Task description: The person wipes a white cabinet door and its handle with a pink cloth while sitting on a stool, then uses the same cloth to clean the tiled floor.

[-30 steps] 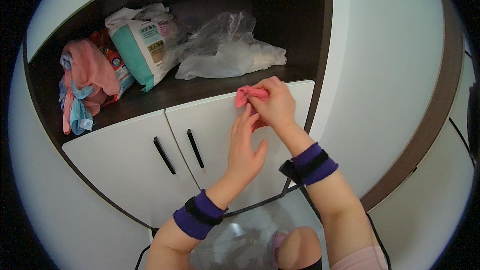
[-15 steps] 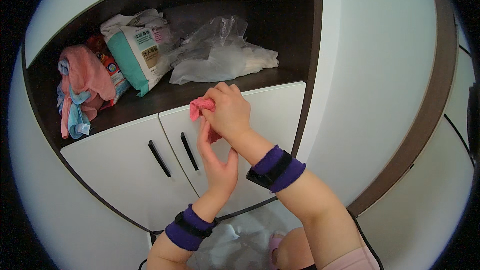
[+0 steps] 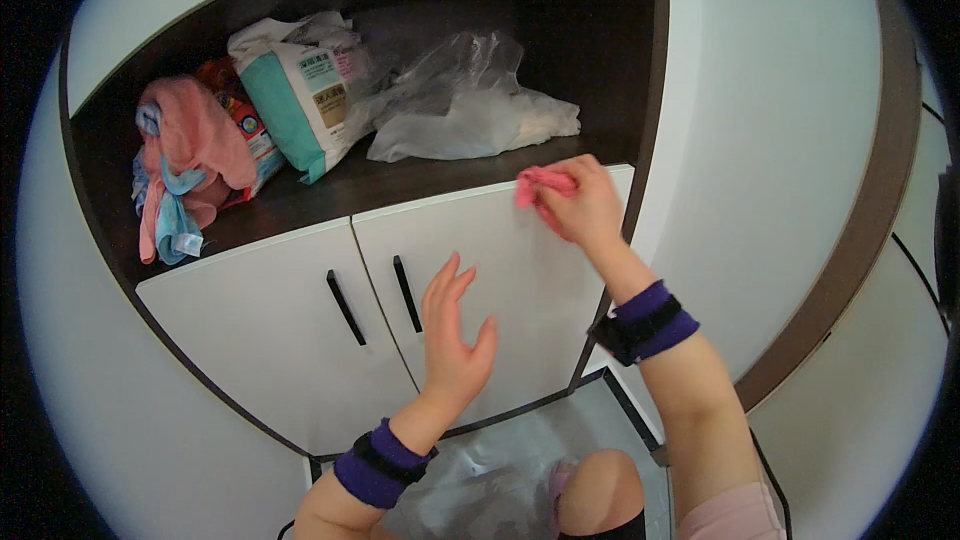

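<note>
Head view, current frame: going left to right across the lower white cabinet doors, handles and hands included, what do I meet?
First black handle → second black handle → left hand, open and holding nothing → right hand, gripping a pink cloth.

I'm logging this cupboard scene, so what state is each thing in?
Right hand: closed on the bright pink cloth
Bright pink cloth: bunched
Left hand: open, empty
Lower left door: shut
Lower right door: shut
Plastic bag: crumpled
Green-and-white package: tilted
Pink towel: heaped
Purple wristbands: both strapped on
</note>
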The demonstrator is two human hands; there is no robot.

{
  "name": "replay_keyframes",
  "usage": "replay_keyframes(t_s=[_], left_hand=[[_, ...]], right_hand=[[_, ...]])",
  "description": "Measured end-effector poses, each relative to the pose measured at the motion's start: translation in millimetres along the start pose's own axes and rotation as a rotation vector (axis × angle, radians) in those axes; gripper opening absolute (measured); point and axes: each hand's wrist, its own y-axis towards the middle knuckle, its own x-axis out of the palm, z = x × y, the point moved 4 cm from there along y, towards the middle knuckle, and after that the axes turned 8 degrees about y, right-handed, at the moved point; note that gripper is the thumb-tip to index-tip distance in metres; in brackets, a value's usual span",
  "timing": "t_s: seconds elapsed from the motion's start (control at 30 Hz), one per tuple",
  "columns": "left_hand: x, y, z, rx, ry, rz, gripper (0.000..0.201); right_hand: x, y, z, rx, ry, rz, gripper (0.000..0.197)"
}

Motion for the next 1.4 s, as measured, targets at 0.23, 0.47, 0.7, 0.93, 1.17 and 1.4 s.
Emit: replay_keyframes(t_s=[0.23,0.47,0.7,0.93,1.17,1.4], left_hand=[[-21,-12,-19,-0.034,0.121,0.231,0.058],[-6,-22,-19,-0.054,0.167,0.116,0.053],[33,-10,-5,-0.059,0.180,-0.050,0.049],[68,-3,-6,-0.046,0.111,-0.114,0.047],[62,-33,-1,-0.054,0.104,-0.194,0.041],[55,-49,8,-0.033,0.087,-0.264,0.039]], right_hand=[[99,-25,-128,-0.461,0.180,-0.048,0.023],[84,-24,-78,-0.596,0.104,0.051,0.025],[7,2,28,-0.448,-0.092,0.146,0.024],[-35,-1,84,-0.339,-0.194,0.261,0.026],[-34,-47,107,-0.112,-0.212,0.362,0.027],[-47,-106,116,0.199,-0.087,0.191,0.022]])
